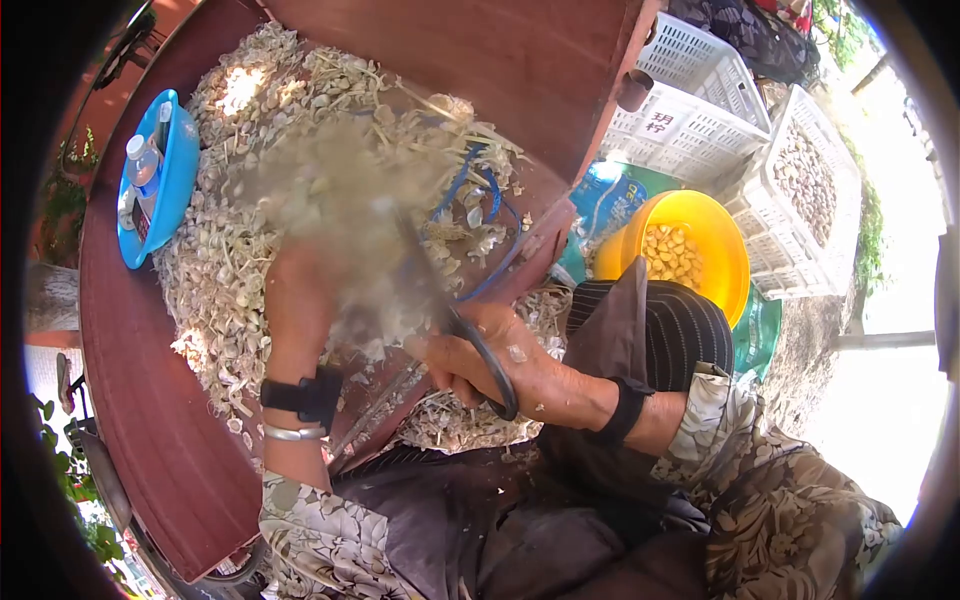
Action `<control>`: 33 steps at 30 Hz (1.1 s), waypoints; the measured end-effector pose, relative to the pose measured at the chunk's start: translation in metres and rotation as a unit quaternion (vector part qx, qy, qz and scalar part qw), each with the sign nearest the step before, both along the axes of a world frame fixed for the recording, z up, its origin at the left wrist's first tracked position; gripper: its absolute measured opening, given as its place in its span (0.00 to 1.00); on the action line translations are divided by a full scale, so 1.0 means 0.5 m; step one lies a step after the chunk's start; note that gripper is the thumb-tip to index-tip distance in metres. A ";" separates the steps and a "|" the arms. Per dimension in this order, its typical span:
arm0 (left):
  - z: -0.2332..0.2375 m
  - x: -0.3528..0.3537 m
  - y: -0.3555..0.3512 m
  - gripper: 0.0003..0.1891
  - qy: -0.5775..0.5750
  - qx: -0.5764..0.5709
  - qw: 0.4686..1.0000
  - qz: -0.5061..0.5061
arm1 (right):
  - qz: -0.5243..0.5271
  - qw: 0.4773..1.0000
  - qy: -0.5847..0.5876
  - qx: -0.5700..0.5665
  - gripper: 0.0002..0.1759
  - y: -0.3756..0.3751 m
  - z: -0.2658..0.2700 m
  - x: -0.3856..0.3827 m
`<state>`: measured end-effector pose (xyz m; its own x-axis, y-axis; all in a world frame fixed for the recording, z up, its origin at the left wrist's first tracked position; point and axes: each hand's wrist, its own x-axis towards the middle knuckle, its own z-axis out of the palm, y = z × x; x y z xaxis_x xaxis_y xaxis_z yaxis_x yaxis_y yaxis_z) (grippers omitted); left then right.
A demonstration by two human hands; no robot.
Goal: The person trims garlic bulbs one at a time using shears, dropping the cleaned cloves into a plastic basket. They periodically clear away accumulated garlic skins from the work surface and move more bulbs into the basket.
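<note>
My right hand [500, 355] is closed around the dark handles of a pair of scissors [478, 345], whose blades point up and left. A blurred pale bunch [345, 190], apparently garlic with dry stalks, covers the fingers of my left hand [305, 285], so their grip is hidden. The scissor blades reach the lower right side of this bunch and are partly lost in the blur. Around and below both hands lies a heap of pale garlic pieces and dry stalks [215, 290] on a reddish-brown cart bed [140, 400].
A blue basin [180, 180] with a bottle [143, 165] rests at the left of the heap. Blue cord [490, 195] lies right of the bunch. A yellow bucket [735, 250] holding peeled cloves [670, 255] stands beside my knee. White crates [690, 130] stand behind it.
</note>
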<state>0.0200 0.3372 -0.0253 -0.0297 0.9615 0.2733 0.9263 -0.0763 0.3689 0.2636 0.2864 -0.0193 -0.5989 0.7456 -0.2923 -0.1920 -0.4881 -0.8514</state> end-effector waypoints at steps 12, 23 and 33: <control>0.052 0.042 -0.106 0.13 -0.530 -0.030 0.839 0.118 | -0.040 0.893 -0.204 0.400 0.23 0.014 -0.041 0.000; 0.137 0.092 -0.226 0.15 -0.490 -0.081 0.866 0.063 | 0.032 0.752 -0.344 0.561 0.26 0.001 -0.001 0.020; 0.129 0.076 -0.227 0.13 -0.483 -0.104 0.866 0.075 | 0.067 0.828 -0.220 0.511 0.18 -0.005 -0.026 0.019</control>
<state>0.0579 0.2236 0.0394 -0.2768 0.9525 -0.1266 0.1723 0.1788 0.9687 0.2732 0.2839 -0.0324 -0.6995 0.6736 0.2389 0.2444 0.5395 -0.8057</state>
